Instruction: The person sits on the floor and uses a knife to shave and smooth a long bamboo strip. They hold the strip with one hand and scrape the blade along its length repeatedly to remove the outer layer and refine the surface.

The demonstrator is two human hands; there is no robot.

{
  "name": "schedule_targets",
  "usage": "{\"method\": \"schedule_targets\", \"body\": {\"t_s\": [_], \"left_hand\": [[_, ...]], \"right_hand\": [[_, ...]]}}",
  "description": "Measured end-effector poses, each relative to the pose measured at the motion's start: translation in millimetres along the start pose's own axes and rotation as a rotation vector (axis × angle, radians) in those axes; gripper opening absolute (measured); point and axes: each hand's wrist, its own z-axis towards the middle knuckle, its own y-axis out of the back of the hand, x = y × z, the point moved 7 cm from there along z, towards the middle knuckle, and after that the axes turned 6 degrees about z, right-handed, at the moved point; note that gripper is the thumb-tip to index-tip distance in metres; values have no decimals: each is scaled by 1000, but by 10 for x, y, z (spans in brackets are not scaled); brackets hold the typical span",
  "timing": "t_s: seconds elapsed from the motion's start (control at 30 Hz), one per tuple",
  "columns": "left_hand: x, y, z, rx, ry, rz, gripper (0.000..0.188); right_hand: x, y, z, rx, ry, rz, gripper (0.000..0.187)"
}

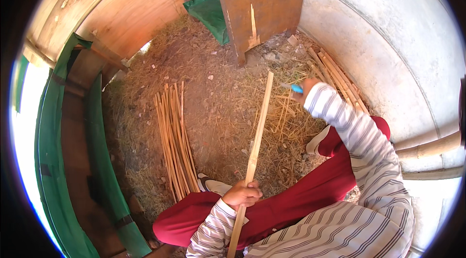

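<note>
My left hand [241, 195] is wrapped round a long, pale bamboo strip [261, 124]. The strip slants up and away from my lap, its lower end running below the hand past my leg. Off to the right, my right hand [308, 88] is closed on a small blue-handled knife [296, 89]. A thin greyish blade points left from it, slightly blurred, towards the strip's far end but apart from it. Below the knife, fine shavings [284, 122] lie heaped on the ground.
A bundle of thin strips [172, 136] lies left of my foot. More wooden strips [342, 80] rest along the pale wall [374, 29] at right. Ahead stands a wooden cabinet [267, 5] with green covering. Green-edged benches [99, 127] line the left. My red-trousered legs [301, 180] are folded on the ground.
</note>
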Motion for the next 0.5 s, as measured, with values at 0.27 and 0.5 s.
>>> {"method": "schedule_targets", "body": {"t_s": [0.27, 0.5], "left_hand": [[25, -77, 92, 118, -10, -10, 38], [28, -216, 112, 102, -2, 54, 41]], "right_hand": [[-341, -1109, -154, -122, 45, 832, 55], [-121, -1111, -90, -25, -50, 1096, 50]]}}
